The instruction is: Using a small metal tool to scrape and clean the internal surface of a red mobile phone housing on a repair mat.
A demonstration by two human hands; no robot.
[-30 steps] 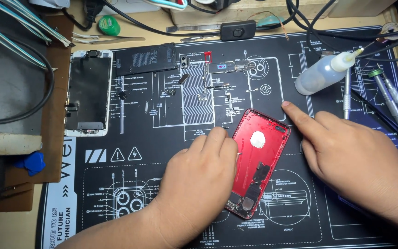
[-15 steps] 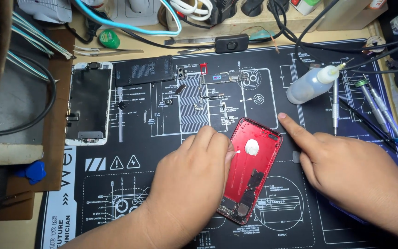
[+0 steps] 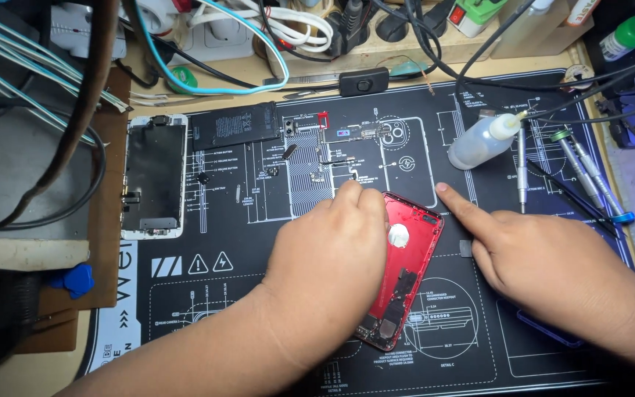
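Since earlier, my right hand shifted toward 3 o'clock, forefinger extended; left hand, fingers together, pins the thin, rigid, fragile red phone housing, best gripped by its edges.

One head camera, looking steeply down, close in.
It faces the black mat filling the frame, cables at twelve o'clock, forearms entering from six and four; no second view shares the scene.

Likely a phone repair workshop: printed repair mat, screwdrivers, loose phone parts.
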